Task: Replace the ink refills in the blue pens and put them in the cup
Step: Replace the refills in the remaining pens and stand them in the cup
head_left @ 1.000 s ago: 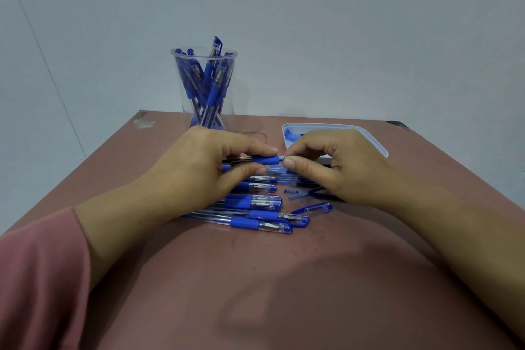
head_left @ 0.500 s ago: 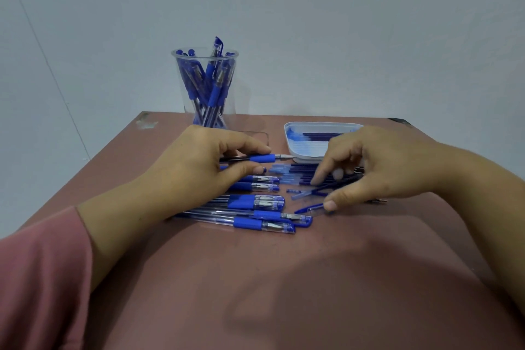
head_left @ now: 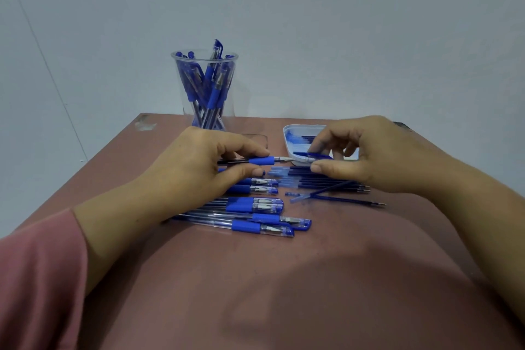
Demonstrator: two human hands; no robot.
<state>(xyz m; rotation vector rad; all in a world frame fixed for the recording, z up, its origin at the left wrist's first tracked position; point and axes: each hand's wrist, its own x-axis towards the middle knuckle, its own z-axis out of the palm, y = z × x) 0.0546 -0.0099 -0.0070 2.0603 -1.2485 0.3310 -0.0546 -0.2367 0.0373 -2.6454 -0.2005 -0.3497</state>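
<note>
Okay, left hand (head_left: 196, 170) holds one pen (head_left: 262, 161) level above the table (head_left: 284, 278), fingers curled round the barrel, thumb and forefinger pinching at the blue grip, tip pointing right. Right hand (head_left: 375, 156) pinches a blue cap (head_left: 314, 155) between thumb and forefinger, other fingers loosely curled. The cap end is just beside the pen tip; touching or not, cannot tell.

Around: a row of pens (head_left: 255, 204) lies under and just near of the left hand, tips to the right. Refills (head_left: 326, 180) lie side by side under the right hand, one loose refill (head_left: 352, 201) crossed by another just in front. The white tray (head_left: 288, 139) with more refills sits behind the cap, partly hidden by the right fingers. The clear cup (head_left: 230, 99), full of pens standing tilted, is at the far edge behind the left hand, well apart from the held pen. The left hand blocks the straight line from pen to cup. A pink sleeve (head_left: 37, 278) shows at lower left.

Edges: far table edge meets the wall just behind cup and tray; left edge runs diagonally close to the left forearm. The near half of the table is open, only shadow on it.
</note>
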